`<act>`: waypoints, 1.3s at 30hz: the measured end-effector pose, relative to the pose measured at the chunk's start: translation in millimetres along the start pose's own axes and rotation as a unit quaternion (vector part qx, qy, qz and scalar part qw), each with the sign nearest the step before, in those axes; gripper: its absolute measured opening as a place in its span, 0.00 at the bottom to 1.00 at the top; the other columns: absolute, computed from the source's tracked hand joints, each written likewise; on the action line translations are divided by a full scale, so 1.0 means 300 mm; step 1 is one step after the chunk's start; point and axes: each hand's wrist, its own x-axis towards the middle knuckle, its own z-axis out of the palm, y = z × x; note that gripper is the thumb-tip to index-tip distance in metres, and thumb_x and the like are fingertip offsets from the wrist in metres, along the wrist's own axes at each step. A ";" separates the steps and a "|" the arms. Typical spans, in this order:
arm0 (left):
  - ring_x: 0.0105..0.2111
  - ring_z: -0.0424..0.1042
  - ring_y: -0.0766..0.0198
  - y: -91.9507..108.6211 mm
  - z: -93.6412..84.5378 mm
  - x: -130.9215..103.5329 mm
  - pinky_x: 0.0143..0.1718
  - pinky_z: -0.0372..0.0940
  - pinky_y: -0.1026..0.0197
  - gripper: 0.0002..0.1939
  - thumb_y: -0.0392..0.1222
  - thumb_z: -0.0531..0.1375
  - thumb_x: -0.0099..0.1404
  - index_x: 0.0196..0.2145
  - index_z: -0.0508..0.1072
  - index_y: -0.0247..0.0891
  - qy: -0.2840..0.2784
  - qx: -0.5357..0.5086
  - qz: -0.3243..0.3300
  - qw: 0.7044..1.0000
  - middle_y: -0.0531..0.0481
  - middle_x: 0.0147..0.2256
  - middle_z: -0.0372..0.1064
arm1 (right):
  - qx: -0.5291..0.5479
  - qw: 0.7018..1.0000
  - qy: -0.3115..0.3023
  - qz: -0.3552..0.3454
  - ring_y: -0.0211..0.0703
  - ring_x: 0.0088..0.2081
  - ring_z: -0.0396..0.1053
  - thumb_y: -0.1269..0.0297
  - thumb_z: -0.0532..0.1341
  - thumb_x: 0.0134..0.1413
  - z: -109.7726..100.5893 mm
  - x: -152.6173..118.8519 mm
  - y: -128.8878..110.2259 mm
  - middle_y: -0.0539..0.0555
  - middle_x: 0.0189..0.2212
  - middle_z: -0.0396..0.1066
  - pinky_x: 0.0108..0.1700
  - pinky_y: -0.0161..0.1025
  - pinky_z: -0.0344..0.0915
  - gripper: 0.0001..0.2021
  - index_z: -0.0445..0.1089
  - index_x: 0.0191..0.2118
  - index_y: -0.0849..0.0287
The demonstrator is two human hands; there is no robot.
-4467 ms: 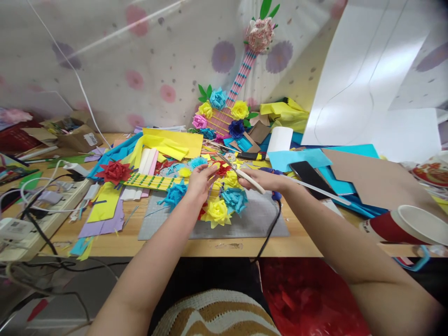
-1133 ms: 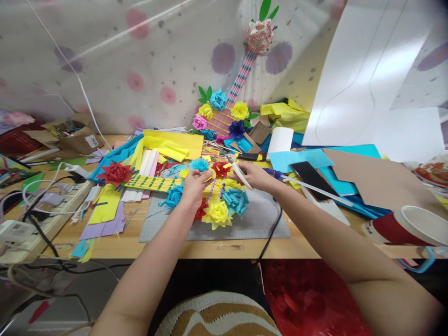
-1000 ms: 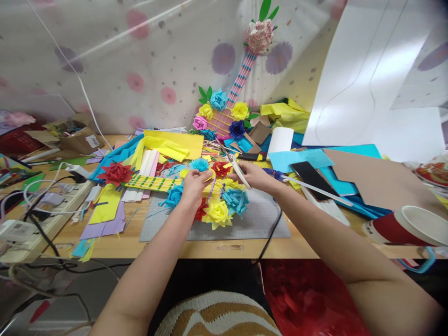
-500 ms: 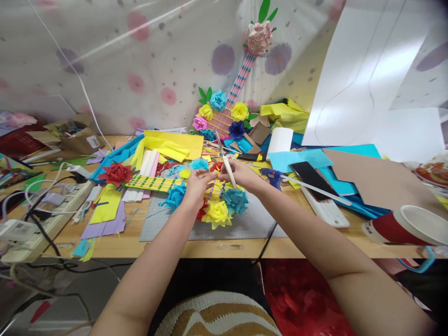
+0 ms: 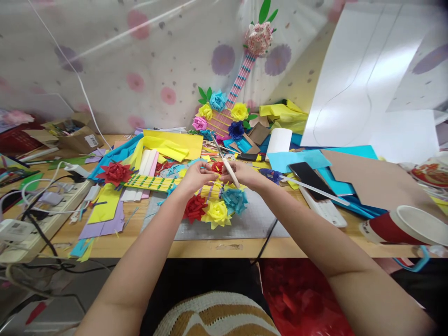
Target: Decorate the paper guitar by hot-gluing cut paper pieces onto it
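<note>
A yellow paper guitar decorated with crepe-paper flowers lies on the grey cutting mat. My right hand is closed around white-handled scissors, whose blades point up and away from me. Over the guitar's body, my left hand has thumb and fingers pinched together, close to the right fingertips. What it pinches is too small to make out. Below the hands sit a red flower, a yellow flower and a blue flower. Another red flower is at the neck's end.
A pink flowered guitar leans against the back curtain. At right are a blue glue gun, a phone, brown cardboard and a paper cup near the edge. A power strip with cables lies left.
My left hand has shifted slightly left and up, uncovering more of the red flower and covering the blue flower beside the neck. The right hand keeps the scissors, nearly still.
</note>
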 end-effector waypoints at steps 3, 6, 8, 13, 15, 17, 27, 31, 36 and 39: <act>0.22 0.68 0.68 0.003 -0.006 -0.001 0.27 0.67 0.62 0.21 0.32 0.71 0.36 0.23 0.62 0.37 0.033 -0.029 0.025 0.999 0.57 0.19 0.65 | -0.009 0.999 0.053 0.007 0.36 0.26 0.67 0.64 0.72 0.27 -0.043 -0.030 0.017 0.47 0.24 0.66 0.28 0.33 0.64 0.20 0.62 0.28 0.59; 0.22 0.67 0.69 0.013 -0.025 0.001 0.29 0.67 0.62 0.19 0.32 0.69 0.38 0.24 0.62 0.37 0.073 -0.071 0.044 0.994 0.59 0.19 0.62 | -0.063 0.988 0.132 0.052 0.40 0.28 0.69 0.62 0.69 0.36 -0.095 -0.069 0.059 0.51 0.27 0.69 0.30 0.36 0.66 0.17 0.62 0.31 0.59; 0.23 0.66 0.70 0.023 -0.042 0.005 0.30 0.66 0.63 0.18 0.32 0.68 0.39 0.24 0.61 0.37 0.100 -0.097 0.051 0.989 0.59 0.20 0.61 | -0.182 0.962 0.180 0.090 0.44 0.31 0.71 0.61 0.65 0.42 -0.123 -0.095 0.093 0.55 0.30 0.71 0.32 0.37 0.65 0.14 0.63 0.34 0.59; 0.24 0.65 0.72 0.045 -0.107 0.014 0.31 0.65 0.65 0.18 0.31 0.66 0.40 0.24 0.60 0.38 0.146 -0.131 0.071 0.978 0.60 0.22 0.59 | -0.443 0.866 0.167 0.160 0.52 0.40 0.72 0.56 0.58 0.50 -0.144 -0.159 0.176 0.62 0.37 0.73 0.36 0.39 0.63 0.15 0.68 0.39 0.63; 0.24 0.65 0.72 0.046 -0.142 0.014 0.30 0.66 0.65 0.18 0.31 0.66 0.39 0.24 0.60 0.38 0.164 -0.133 0.077 0.974 0.60 0.22 0.59 | -0.445 0.867 0.145 0.173 0.50 0.38 0.72 0.56 0.56 0.52 -0.139 -0.180 0.203 0.61 0.36 0.74 0.35 0.37 0.62 0.16 0.69 0.40 0.62; 0.24 0.65 0.72 0.041 -0.176 0.012 0.30 0.66 0.66 0.18 0.31 0.66 0.38 0.24 0.60 0.38 0.174 -0.128 0.080 0.973 0.59 0.22 0.60 | -0.449 0.864 0.136 0.182 0.49 0.37 0.72 0.55 0.55 0.52 -0.133 -0.195 0.222 0.61 0.35 0.74 0.34 0.37 0.62 0.17 0.70 0.40 0.62; 0.24 0.67 0.70 -0.003 -0.250 0.005 0.28 0.65 0.66 0.22 0.34 0.70 0.34 0.23 0.61 0.37 0.158 -0.077 0.064 0.982 0.57 0.22 0.64 | -0.593 0.778 0.073 0.194 0.57 0.42 0.73 0.55 0.58 0.52 -0.110 -0.123 0.203 0.71 0.38 0.74 0.37 0.42 0.65 0.20 0.74 0.40 0.68; 0.22 0.67 0.70 -0.006 -0.253 0.005 0.26 0.64 0.66 0.22 0.34 0.71 0.32 0.22 0.61 0.37 0.158 -0.048 0.057 0.985 0.58 0.20 0.63 | -0.612 0.764 0.064 0.193 0.56 0.45 0.72 0.60 0.56 0.54 -0.100 -0.098 0.194 0.72 0.40 0.73 0.41 0.42 0.65 0.18 0.73 0.44 0.70; 0.23 0.67 0.70 -0.002 -0.247 0.000 0.28 0.64 0.66 0.22 0.35 0.69 0.32 0.22 0.60 0.37 0.165 -0.033 0.047 0.985 0.59 0.19 0.63 | -0.636 0.743 0.039 0.204 0.56 0.47 0.71 0.63 0.58 0.54 -0.086 -0.105 0.177 0.71 0.42 0.73 0.43 0.42 0.65 0.18 0.72 0.46 0.71; 0.23 0.67 0.70 -0.006 -0.252 0.002 0.29 0.64 0.65 0.21 0.35 0.68 0.33 0.22 0.59 0.37 0.164 -0.033 0.040 0.985 0.59 0.20 0.62 | -0.646 0.734 0.032 0.208 0.55 0.47 0.71 0.63 0.58 0.54 -0.081 -0.108 0.154 0.70 0.43 0.73 0.43 0.41 0.65 0.18 0.72 0.47 0.70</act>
